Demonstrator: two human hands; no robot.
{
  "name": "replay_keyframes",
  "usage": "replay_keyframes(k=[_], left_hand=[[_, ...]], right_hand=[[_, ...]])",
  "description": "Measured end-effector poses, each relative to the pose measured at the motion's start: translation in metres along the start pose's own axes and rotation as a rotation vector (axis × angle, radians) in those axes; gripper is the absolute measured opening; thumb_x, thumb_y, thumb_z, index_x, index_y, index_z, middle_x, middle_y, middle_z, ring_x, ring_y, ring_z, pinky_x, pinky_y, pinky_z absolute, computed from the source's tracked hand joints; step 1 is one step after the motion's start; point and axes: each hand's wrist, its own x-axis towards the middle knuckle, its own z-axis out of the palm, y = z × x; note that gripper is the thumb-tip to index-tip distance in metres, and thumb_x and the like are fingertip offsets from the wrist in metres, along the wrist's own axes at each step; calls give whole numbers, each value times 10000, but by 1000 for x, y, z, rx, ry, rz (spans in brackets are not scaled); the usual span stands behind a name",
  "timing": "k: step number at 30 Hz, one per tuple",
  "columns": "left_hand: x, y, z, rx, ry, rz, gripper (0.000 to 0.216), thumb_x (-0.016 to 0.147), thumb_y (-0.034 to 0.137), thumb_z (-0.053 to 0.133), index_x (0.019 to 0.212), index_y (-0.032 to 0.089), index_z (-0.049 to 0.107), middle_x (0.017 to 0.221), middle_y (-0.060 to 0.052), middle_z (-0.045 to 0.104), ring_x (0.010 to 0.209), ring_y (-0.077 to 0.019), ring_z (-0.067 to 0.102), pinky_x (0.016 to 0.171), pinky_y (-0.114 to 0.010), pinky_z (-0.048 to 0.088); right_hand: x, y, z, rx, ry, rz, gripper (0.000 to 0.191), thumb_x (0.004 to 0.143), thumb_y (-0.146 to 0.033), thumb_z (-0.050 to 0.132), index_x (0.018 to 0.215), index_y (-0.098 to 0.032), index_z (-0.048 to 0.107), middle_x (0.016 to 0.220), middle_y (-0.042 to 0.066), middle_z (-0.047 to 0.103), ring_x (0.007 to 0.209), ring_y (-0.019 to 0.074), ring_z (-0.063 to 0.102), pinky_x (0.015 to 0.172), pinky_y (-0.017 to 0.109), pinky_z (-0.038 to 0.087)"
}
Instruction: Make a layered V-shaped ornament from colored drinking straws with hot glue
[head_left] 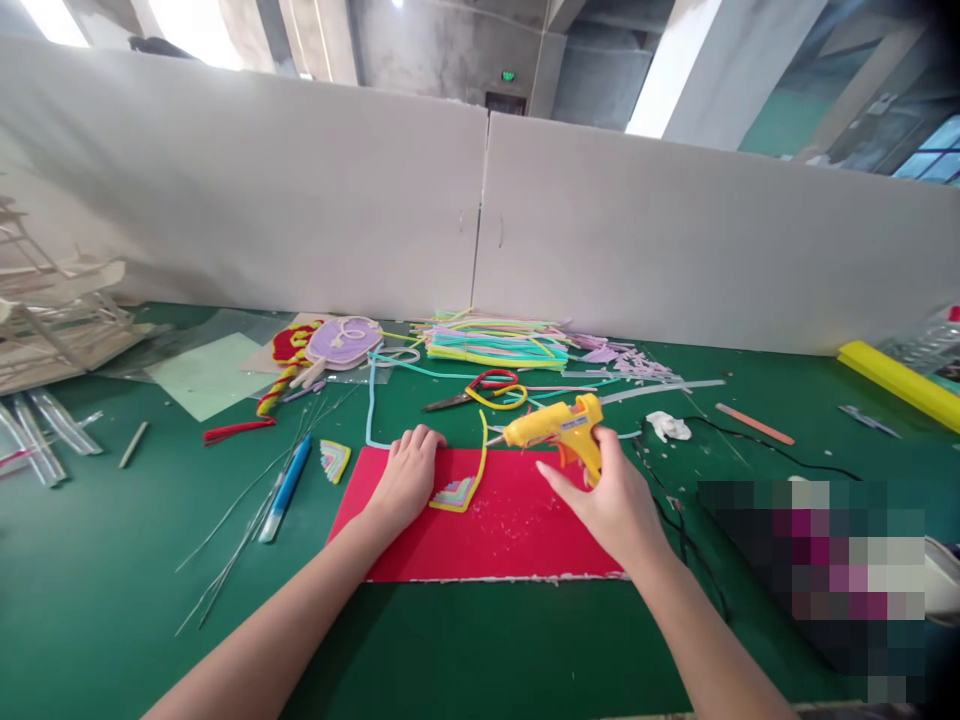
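Observation:
My right hand (619, 500) grips a yellow hot glue gun (555, 425) by its handle. Its nozzle points left, at or very near the upright yellow pipe cleaner (481, 465). That pipe cleaner runs along the edge of a striped pastel pipe-cleaner piece (452, 493) and its loose end curves upward. My left hand (409, 475) is closed at the piece's left side, low over a red board (525, 535); its fingertips are partly hidden. A similar striped quarter-round piece (334, 461) lies left of the board.
Scissors (499, 390) lie beyond the board, before a bundle of coloured pipe cleaners (495, 345). At left are a blue pen-like tool (286, 488), thin wires and a purple craft shape (345, 342). A black cable (780, 455) and crumpled white tissue (667, 427) lie right.

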Motion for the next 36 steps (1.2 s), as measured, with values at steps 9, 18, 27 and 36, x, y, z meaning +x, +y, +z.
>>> replay_keyframes(k=[9,18,27,36], left_hand=[[-7,-18,-15,39,4,-32,284,893,116,273,999,188,526,1034,-98,533,943,-254,475,820,-411,382],[3,3,-48,-74,-50,-100,228,902,293,371,889,193,576,935,-66,604,901,-242,547,800,-388,396],[-13,23,-52,-230,-304,-184,47,731,240,563,738,193,561,935,-51,623,859,-230,583,690,-301,421],[-7,19,-51,-451,-391,-134,119,767,283,518,861,213,542,898,-23,666,808,-195,612,645,-262,437]], right_hand=[[4,0,19,2,10,-22,419,774,-523,536,1020,-189,473,814,86,683,686,245,660,537,298,487],[10,10,36,79,57,173,420,783,-527,516,1032,-192,467,770,50,641,589,180,595,505,260,446],[8,18,38,148,103,215,405,756,-515,560,992,-197,474,756,41,620,609,182,585,539,275,464],[8,19,35,193,160,225,411,743,-514,569,992,-199,483,787,48,637,603,172,590,542,276,479]])
